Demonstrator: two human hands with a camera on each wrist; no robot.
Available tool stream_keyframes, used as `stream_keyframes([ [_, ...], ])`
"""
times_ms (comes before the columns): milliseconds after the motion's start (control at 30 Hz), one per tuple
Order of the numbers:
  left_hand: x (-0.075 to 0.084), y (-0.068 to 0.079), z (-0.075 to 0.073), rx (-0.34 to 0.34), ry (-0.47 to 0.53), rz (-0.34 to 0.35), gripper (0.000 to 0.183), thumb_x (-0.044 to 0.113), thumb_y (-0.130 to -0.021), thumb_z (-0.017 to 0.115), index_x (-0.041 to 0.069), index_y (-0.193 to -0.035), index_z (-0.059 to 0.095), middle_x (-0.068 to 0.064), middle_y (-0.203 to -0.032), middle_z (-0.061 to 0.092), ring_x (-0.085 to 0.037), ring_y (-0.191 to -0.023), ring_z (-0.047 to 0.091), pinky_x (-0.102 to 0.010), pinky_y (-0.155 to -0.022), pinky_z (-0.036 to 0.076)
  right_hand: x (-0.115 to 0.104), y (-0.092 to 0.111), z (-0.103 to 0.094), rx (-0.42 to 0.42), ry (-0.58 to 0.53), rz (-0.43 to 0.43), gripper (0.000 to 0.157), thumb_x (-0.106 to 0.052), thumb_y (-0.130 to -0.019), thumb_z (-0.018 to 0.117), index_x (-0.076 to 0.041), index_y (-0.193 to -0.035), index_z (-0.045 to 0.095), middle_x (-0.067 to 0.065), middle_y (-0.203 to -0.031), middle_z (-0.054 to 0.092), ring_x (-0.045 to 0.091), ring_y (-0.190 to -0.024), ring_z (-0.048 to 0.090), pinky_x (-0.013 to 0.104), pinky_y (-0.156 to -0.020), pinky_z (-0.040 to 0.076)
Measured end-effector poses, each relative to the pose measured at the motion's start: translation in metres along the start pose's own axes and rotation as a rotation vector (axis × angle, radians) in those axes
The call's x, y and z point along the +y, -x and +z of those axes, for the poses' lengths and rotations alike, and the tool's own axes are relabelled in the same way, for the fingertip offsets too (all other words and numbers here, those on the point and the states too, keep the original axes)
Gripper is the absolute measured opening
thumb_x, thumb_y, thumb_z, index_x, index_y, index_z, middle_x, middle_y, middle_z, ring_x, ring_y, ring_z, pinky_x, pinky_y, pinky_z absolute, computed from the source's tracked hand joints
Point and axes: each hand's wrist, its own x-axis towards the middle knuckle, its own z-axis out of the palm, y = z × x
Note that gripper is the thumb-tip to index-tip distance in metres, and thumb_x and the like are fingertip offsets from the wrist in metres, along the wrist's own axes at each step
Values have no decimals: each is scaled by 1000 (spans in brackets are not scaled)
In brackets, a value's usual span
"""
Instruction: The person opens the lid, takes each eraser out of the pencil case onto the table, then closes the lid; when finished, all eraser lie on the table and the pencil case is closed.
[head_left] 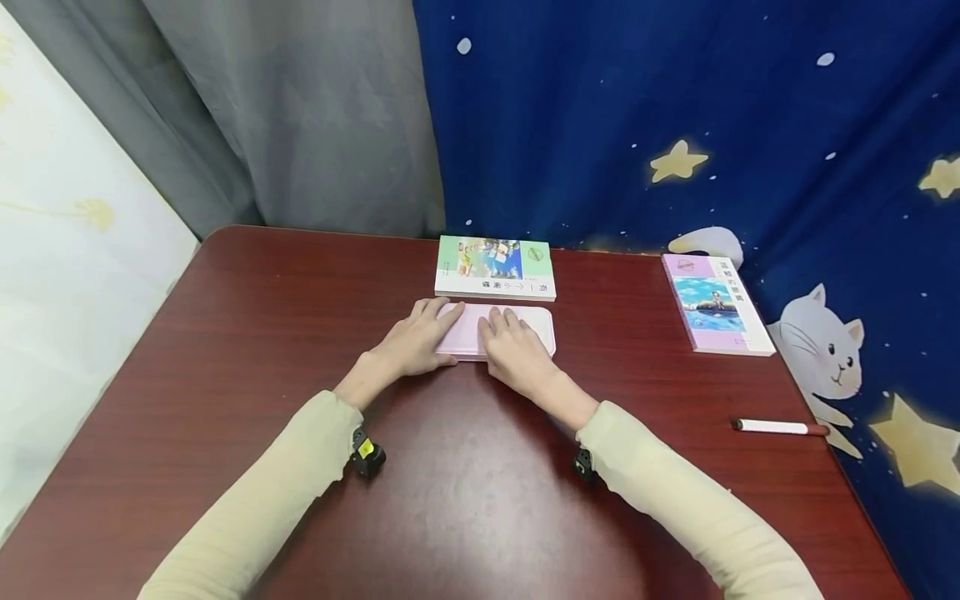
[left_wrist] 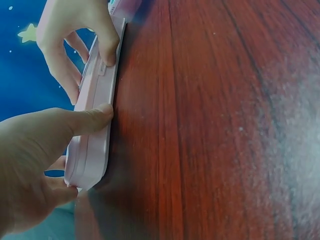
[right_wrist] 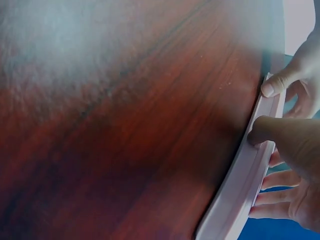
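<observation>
A flat, pale pink pencil case (head_left: pixel 538 327) with rounded corners lies lengthwise across the far middle of the table. My left hand (head_left: pixel 411 343) grips its left end, the thumb against the front side and the fingers reaching over to the far side. Near its middle, my right hand (head_left: pixel 519 352) holds it with the fingertips on the top and the thumb at the front. In the left wrist view, both thumbs press on the long front side of the case (left_wrist: pixel 90 155). From the right wrist view, the right thumb lies along the front edge of the case (right_wrist: pixel 235 185).
A green-and-white book (head_left: pixel 495 287) lies just behind the case. Toward the right edge of the brown table (head_left: pixel 225 333) lie a pink-and-white book (head_left: pixel 716 317) and a white marker (head_left: pixel 776 427). Grey and blue curtains (head_left: pixel 555 117) hang behind the table.
</observation>
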Motion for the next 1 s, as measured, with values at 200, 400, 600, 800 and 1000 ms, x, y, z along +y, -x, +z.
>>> stream_keyframes([
  [200,2,-3,-1,5,4,2,87,28,-80,81,5,-149,34,-22,-147,32,-40,-133,27,-55,-89,48,-3,-4,-1,-18,99,-16,40,-8,-81,65,8,-117,61,26,-113,61,35,-97,59,41,-72,56],
  [400,4,-7,-2,-29,-29,-22,87,27,-78,83,5,-147,35,-23,-143,34,-41,-131,30,-55,-89,48,-13,-6,-1,-93,268,-58,55,-22,-79,75,10,-121,59,30,-115,61,37,-104,61,41,-74,57],
  [600,7,-11,-3,-45,-55,-37,87,27,-76,84,5,-145,36,-22,-139,37,-41,-127,33,-55,-86,49,-17,-9,-1,-88,340,-52,46,-20,-84,71,8,-119,62,28,-111,64,35,-99,64,39,-68,58],
  [800,4,-10,-2,-55,-36,-43,87,29,-76,83,7,-146,35,-22,-143,35,-40,-131,30,-56,-87,48,-9,-8,-6,-81,270,-80,50,-21,-78,75,5,-119,63,24,-108,65,31,-96,64,32,-61,57],
  [1000,-4,-3,1,-35,98,-38,91,31,-80,80,8,-151,28,-25,-154,16,-41,-139,17,-60,-90,46,9,7,-5,-53,-72,-25,49,-16,-82,73,-2,-127,60,23,-125,57,35,-111,55,43,-79,54],
])
